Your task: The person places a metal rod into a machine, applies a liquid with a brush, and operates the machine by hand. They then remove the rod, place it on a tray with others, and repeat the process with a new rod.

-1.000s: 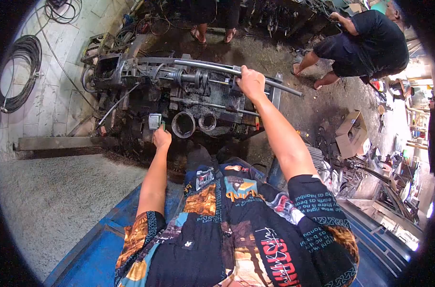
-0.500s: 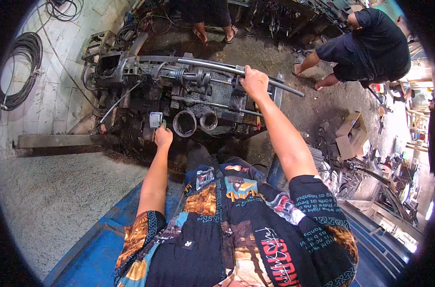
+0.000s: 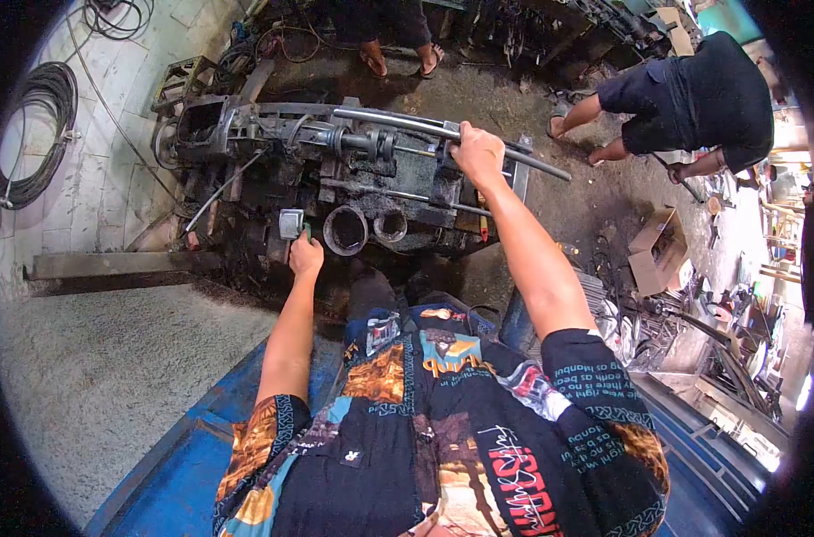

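Note:
In front of me stands a dark, grimy machine (image 3: 246, 134) with shafts and a long steel bar (image 3: 389, 119) along its far side. My right hand (image 3: 480, 152) is closed over a metal fitting at that bar; its fingers partly cover the fitting. My left hand (image 3: 306, 254) is closed at the machine's near side, just below a small grey box (image 3: 291, 223). Something green shows by its thumb, but what the fingers hold is hidden. A wide metal ring (image 3: 327, 234) and a smaller ring (image 3: 378, 230) sit right of my left hand.
At the upper right a co-worker (image 3: 716, 98) bends over, holding a long tool (image 3: 691, 185). Another person's feet (image 3: 429, 63) stand beyond the machine. A cardboard box (image 3: 655, 255) and metal scrap lie right. A coiled cable (image 3: 44, 134) hangs on the left wall.
The co-worker at the right has shifted slightly right and down, and a hand with a long tool now shows. My two hands stay almost where they were.

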Demonstrator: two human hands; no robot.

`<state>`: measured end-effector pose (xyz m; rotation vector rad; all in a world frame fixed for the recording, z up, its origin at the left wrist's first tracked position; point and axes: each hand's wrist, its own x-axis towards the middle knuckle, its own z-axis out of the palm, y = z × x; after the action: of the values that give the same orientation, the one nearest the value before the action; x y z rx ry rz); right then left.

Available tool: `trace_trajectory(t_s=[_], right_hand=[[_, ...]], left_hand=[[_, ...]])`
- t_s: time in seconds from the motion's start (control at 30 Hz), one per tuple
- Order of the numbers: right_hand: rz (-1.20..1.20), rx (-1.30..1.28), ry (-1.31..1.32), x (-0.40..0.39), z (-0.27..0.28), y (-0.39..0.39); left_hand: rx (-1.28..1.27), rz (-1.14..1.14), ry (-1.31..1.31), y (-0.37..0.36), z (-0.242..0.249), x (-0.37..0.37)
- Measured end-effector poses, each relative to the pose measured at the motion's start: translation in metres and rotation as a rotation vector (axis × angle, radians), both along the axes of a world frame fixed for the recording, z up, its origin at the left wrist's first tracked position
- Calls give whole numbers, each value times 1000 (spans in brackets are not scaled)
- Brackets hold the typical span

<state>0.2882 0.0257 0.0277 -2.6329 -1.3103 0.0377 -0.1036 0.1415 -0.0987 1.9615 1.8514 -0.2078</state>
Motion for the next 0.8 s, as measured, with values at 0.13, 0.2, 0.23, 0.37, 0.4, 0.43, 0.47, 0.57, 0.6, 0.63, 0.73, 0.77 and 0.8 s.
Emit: trace_trajectory(t_s=[0.13, 0.2, 0.23, 0.37, 0.4, 0.43, 0.47, 0.57, 0.6, 0.63, 0.73, 0.77, 0.8], right_hand=[[-3, 22, -7, 2, -1, -4], [9, 39, -28, 3, -2, -6], [10, 39, -28, 2, -2, -6], [7, 41, -15, 4, -1, -6], [4, 41, -10, 4, -1, -8], [3, 41, -11, 4, -1, -8], [7, 41, -7, 5, -1, -9], [8, 32, -5, 4, -1, -7], [5, 18, -5, 4, -1, -7], [4, 18, -5, 4, -1, -7], [-3, 8, 18, 9, -1, -12], [-27, 4, 48, 11, -2, -14], [-52, 1, 79, 13, -2, -17]], left_hand=[[-31, 10, 18, 0, 1, 2], [-24, 8, 26, -1, 6, 3], [-32, 13, 20, -2, 9, 4], [-22, -3, 11, -1, 6, 3], [-22, -5, 11, -1, 6, 2], [-11, -12, 10, -1, 5, 2], [1, -19, 10, -1, 5, 3], [7, -23, 10, -2, 5, 3], [7, -24, 11, -1, 3, 2], [0, -14, 6, 0, 1, 1], [-15, 3, 8, -1, 2, 3], [-21, 9, 16, -1, 4, 4], [-22, 8, 17, -2, 7, 5]])
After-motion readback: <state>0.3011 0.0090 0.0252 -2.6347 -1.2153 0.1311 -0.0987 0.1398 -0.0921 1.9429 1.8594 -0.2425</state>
